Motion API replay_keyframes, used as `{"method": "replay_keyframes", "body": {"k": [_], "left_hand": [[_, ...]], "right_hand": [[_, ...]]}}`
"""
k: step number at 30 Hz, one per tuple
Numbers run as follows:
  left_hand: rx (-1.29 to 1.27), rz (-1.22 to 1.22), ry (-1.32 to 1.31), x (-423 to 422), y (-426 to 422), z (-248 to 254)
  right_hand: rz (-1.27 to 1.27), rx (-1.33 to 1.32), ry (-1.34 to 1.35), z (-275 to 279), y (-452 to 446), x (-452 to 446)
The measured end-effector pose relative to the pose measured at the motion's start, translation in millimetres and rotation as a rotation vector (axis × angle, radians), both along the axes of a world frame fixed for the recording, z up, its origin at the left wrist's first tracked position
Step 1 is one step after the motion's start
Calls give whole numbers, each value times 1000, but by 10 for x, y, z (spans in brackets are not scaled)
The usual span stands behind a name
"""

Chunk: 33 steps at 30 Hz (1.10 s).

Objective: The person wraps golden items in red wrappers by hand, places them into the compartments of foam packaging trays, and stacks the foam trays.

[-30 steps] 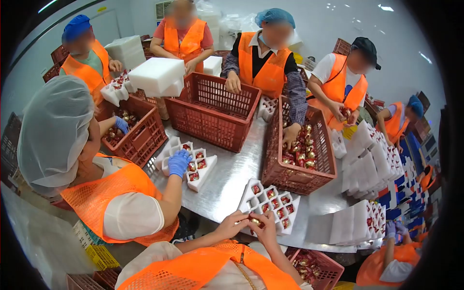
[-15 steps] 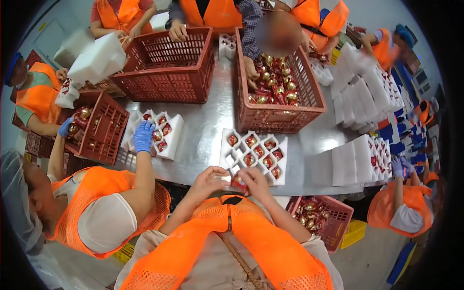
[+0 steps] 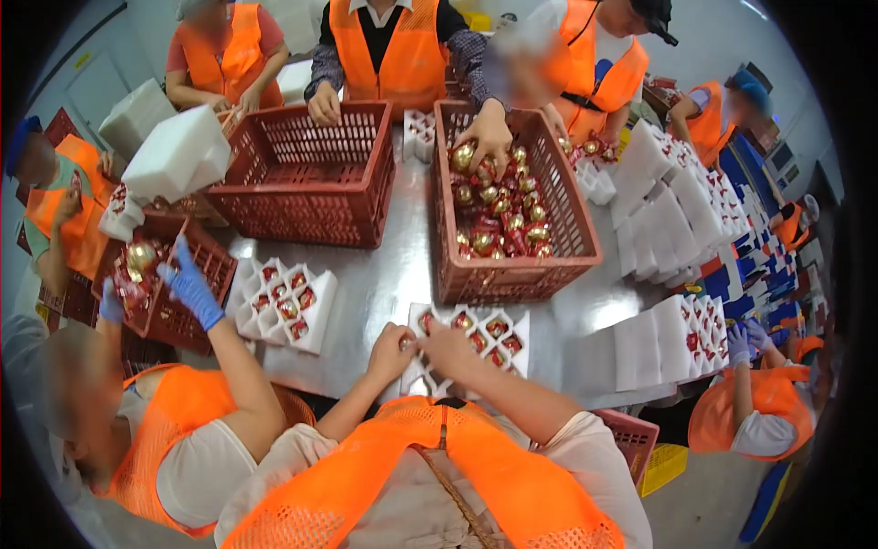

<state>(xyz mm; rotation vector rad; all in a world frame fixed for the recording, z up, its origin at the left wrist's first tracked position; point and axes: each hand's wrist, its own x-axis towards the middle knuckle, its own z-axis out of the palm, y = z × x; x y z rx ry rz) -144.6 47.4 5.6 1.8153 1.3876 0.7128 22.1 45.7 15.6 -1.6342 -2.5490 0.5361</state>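
Observation:
A white foam tray [image 3: 521, 326] with diamond-shaped cells lies at the table's near edge, several cells holding red-and-gold wrapped balls [image 3: 497, 327]. At its left edge my left hand [image 3: 391, 353] is closed, with a small shiny bit showing at the fingertips; what it holds is mostly hidden. My right hand [image 3: 448, 352] reaches over the tray's left part, fingers curled and close to my left hand. Whatever lies under those fingers does not show.
A red crate [image 3: 521, 282] of wrapped balls stands beyond the tray; another red crate [image 3: 302, 218] is left of it. A second filled foam tray [image 3: 315, 334] lies left, near a co-worker's blue-gloved hand [image 3: 192, 288]. Foam trays [image 3: 640, 357] stand at right.
My hands, earlier together around a red wrapped ball below the tray, are now at its left part, the right one over it. The view has tilted up. The left co-worker's glove has left their tray.

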Motion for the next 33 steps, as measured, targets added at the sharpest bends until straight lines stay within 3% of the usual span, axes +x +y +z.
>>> {"method": "replay_keyframes", "body": {"k": [2, 3, 4, 6, 8, 10, 12, 16, 19, 20, 22, 26, 28, 30, 33], "left_hand": [[105, -22, -3, 52, 73, -14], [206, -45, 55, 118, 122, -19], [309, -53, 115, 195, 176, -3], [166, -89, 236, 314, 281, -124], [-30, -73, 275, 417, 352, -32], [-73, -119, 398, 456, 390, 91], [-119, -115, 404, 448, 435, 169], [-220, -179, 395, 389, 412, 356], [-232, -61, 353, 498, 364, 262], [-229, -61, 350, 507, 336, 111], [118, 36, 29, 483, 314, -179], [102, -63, -165, 267, 333, -246], [85, -69, -167, 276, 354, -255], [69, -74, -164, 250, 345, -242], [105, -139, -109, 250, 368, -223]], "right_hand": [[46, 110, 51, 136, -3, -42], [-177, -93, 182, 27, 66, -7], [-161, -74, 176, 52, 93, 128], [-60, -202, 407, 168, 201, 478], [-98, -311, 292, 350, 174, 471], [-55, -265, 107, 551, 126, 335], [-9, -378, 49, 624, 200, 324], [104, -495, 264, 510, 222, 620], [73, -488, 628, 451, 189, 805], [73, -485, 626, 441, 172, 809], [89, -385, 606, 438, 142, 791], [18, -257, 437, 603, 97, 444], [-3, -176, 432, 562, 64, 369], [-165, -246, 226, 555, -18, 347], [-29, -256, 85, 600, 192, 303]]}}
